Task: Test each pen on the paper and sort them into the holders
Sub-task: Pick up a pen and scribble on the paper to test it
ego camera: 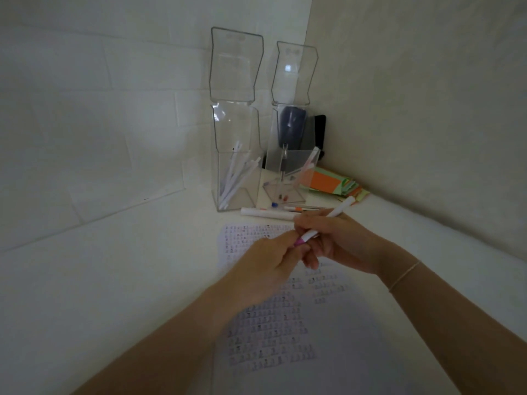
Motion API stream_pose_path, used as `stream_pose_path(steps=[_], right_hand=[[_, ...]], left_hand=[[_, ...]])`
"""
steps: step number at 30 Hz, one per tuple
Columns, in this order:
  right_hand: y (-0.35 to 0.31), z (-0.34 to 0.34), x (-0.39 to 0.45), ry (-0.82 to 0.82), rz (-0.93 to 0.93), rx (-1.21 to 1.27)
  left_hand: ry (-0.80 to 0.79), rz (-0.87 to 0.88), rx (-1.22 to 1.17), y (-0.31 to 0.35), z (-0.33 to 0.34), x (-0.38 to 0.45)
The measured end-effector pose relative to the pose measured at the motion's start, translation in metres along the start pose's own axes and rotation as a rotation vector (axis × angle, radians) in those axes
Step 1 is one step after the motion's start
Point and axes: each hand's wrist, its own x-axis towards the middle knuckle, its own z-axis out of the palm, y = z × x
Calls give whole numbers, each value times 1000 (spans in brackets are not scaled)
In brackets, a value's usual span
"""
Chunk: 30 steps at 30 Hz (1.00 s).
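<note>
Head view: pen (325, 223) held over paper (328, 337), cap end being worked.
Right hand (336, 243) grips white barrel; left hand (273, 260) pinches pink cap (299, 242). Long axis runs lower-left to upper-right, capped end toward left hand. Judged step: uncapping before test. Next calls for tip lowered to paper, then sorting to left holder (233, 178) or right holder (288, 178) on desk (114, 280).

**Around your work area**

On your white tabletop (85, 280), a stack of orange and green paper slips (330, 183) lies in the far right corner by the walls. You see a dark object (319, 129) standing behind it, too blurred to identify.
</note>
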Motion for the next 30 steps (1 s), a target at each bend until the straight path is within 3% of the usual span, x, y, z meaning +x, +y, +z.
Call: stream_pose_path(steps=[10,14,19,21,24,28,30], right_hand=[[8,-17,-2,-54,98,21],[7,-14,3,1,73,39],[16,8,12,143,26,-212],[17,11,13,119,18,-122],[18,8,12,99,9,20],[15,0,8,61,51,249],[10,-7,8,138,51,339]], left_hand=[[-118,-64,-281,15,-6,1],[1,-75,-113,1,0,1],[51,-42,235,-11,2,-2],[59,-40,210,-7,-1,-1],[46,-36,-34,5,-4,-2],[25,-161,-275,8,-6,-1],[-14,-168,-223,3,-4,-1]])
